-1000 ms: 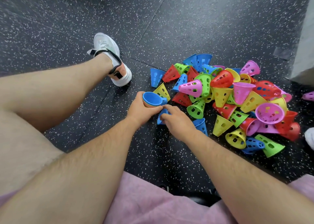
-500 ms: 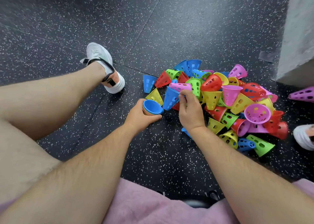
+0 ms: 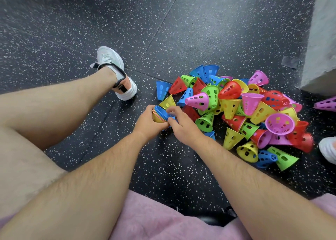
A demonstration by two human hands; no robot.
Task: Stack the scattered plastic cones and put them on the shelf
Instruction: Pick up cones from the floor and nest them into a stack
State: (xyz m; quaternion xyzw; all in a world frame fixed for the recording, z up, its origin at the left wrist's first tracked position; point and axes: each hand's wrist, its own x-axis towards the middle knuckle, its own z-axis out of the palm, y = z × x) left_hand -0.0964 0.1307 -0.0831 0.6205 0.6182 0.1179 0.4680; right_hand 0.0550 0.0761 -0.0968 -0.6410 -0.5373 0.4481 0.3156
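My left hand [image 3: 148, 124]: curled round the nested stack [image 3: 160, 114], its rims tipped toward my other hand so the next cone slides in.
My right hand [image 3: 184, 129]: pinching a blue cone [image 3: 170, 115] at the stack's mouth, apparently seating it.
Loose pile [image 3: 245, 112]: on the floor [image 3: 163, 39], just to the right and within reach.

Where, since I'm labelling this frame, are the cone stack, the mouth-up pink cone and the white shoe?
cone stack [image 3: 158, 116], head view, on its nested rims.
mouth-up pink cone [image 3: 250, 104], head view, on its perforated side wall.
white shoe [image 3: 107, 57], head view, on its upper.
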